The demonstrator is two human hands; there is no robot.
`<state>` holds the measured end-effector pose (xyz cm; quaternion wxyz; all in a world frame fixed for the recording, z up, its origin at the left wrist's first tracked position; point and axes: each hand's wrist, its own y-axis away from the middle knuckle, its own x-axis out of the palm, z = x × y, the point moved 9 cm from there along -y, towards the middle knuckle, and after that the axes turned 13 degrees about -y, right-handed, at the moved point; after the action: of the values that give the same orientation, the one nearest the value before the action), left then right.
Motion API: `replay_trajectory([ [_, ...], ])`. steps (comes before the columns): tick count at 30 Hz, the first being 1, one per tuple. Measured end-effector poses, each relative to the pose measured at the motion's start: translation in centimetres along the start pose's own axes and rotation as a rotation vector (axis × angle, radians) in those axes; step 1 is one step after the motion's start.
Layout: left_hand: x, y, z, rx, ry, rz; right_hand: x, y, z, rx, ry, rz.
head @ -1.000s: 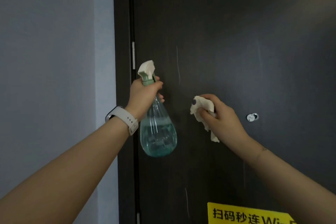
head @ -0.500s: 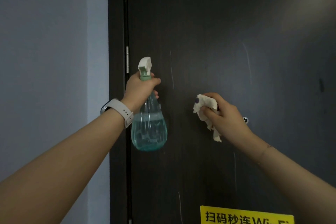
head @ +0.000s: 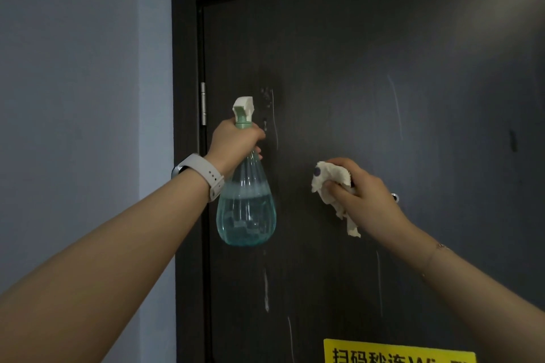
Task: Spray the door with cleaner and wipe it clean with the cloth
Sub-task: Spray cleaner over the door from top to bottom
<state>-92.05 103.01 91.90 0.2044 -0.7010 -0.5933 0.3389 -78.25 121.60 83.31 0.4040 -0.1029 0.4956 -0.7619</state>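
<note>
A dark brown door (head: pixel 368 68) fills the right of the view. My left hand (head: pixel 234 143) grips the neck of a clear teal spray bottle (head: pixel 246 212), its white nozzle pointed at the door. Wet droplets and drip streaks (head: pixel 267 97) mark the door just beyond the nozzle. My right hand (head: pixel 365 194) holds a crumpled cream cloth (head: pixel 328 184) against the door, right of the bottle at mid height.
The dark door frame (head: pixel 185 68) and a metal hinge (head: pixel 203 103) stand left of the bottle, with a grey wall (head: pixel 73 97) beyond. A yellow sticker (head: pixel 398 352) sits low on the door. A small metal fitting (head: pixel 395 197) peeks out behind my right hand.
Fresh wet spots have appeared on the door by the nozzle. The view has tilted up a little, showing more of the frame's top. Both hands keep their grips.
</note>
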Motion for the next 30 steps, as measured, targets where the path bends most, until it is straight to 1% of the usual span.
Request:
replay_trajectory([
  [3, 0.4, 0.4, 0.8, -0.029, 0.008, 0.028, -0.2, 0.3, -0.2, 0.01, -0.013, -0.004],
  [7, 0.6, 1.0, 1.8, -0.052, -0.064, 0.018, -0.4, 0.5, -0.3, 0.014, -0.043, -0.019],
  [11, 0.3, 2.2, 2.8, -0.088, -0.039, 0.011, -0.1, 0.9, -0.5, 0.025, -0.052, -0.021],
  [15, 0.4, 4.8, 4.2, -0.081, -0.05, 0.053, 0.1, 2.3, -1.2, 0.056, -0.156, -0.057],
  [18, 0.5, 7.2, 7.2, -0.134, -0.044, 0.055, 0.6, 4.6, -2.4, 0.11, -0.241, -0.104],
  [22, 1.1, 11.7, 12.6, -0.212, -0.016, 0.052, 2.0, 8.6, -5.3, 0.214, -0.225, -0.142],
  [26, 2.3, 16.3, 18.1, -0.296, -0.06, 0.075, 3.8, 12.0, -7.9, 0.302, -0.191, -0.108],
  [30, 3.8, 19.3, 21.7, -0.321, -0.099, 0.096, 4.9, 14.4, -9.5, 0.36, -0.213, -0.109],
])
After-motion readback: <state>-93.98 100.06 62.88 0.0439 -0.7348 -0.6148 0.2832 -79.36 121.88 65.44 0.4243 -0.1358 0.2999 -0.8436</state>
